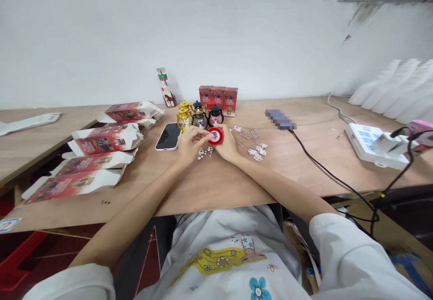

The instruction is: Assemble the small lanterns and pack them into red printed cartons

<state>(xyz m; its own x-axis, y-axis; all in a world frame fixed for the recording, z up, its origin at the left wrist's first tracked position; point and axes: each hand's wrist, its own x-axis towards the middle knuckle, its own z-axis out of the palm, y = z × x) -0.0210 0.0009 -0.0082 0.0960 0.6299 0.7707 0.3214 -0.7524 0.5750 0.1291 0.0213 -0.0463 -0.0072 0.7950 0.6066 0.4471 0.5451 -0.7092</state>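
Note:
Close to the middle of the table, my right hand [228,147] is wrapped round a red round piece [219,140], which has a pale printed disc in its centre. The fingers of my left hand [189,144] are pinched at the left rim of that piece, on something small and pale that I cannot make out. Just behind my hands stand several mini lanterns: gold [184,118], dark with a clear globe [200,119], and black [215,116]. Small silvery button cells [202,154] lie below the hands.
Wire handles [248,137] and white tags [258,152] lie to the right. A phone [168,136] lies left of my hands; open printed cartons [98,161] line the left side. Red boxes [218,97] stand behind. A cabled dark device [280,119] and power strip [372,145] are at right.

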